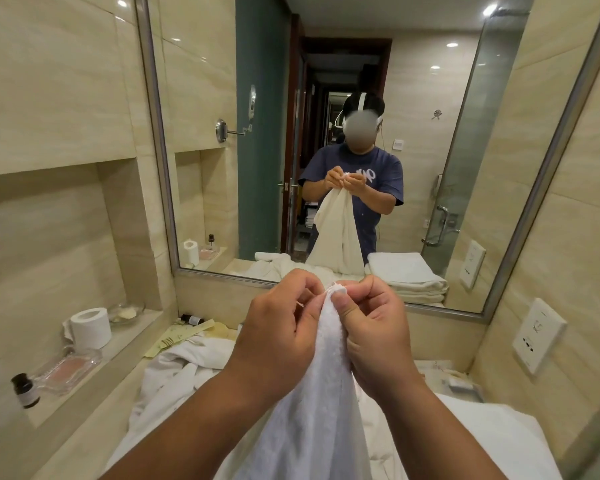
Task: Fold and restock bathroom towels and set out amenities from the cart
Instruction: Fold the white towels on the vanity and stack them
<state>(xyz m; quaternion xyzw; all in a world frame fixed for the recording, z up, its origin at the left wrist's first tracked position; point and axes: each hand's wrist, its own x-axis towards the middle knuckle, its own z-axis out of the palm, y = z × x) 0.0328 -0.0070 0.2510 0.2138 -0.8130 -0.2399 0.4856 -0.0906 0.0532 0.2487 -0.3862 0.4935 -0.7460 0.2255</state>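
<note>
The white towel [326, 393] runs off the bottom edge, so its lower end and full shape cannot be told. The same edge cuts both forearms. Its bunched corner hides the tips of some fingers [371, 289] of the left hand [278, 327] and right hand [374, 330]. Crumpled towels [187, 368] cover most of the bench [118, 403] — and the dark bottle [25, 389] bears a label too small to read.

Left hand [278, 329]: raised, back toward the camera, fingers curled, pinching the top corner of the towel [321, 410].
Right hand [374, 336]: level with the left and just beside it, thumb pressed on the same corner, fingers curled.
Forearms: both bare, angled upward, converging at the hands.
</note>
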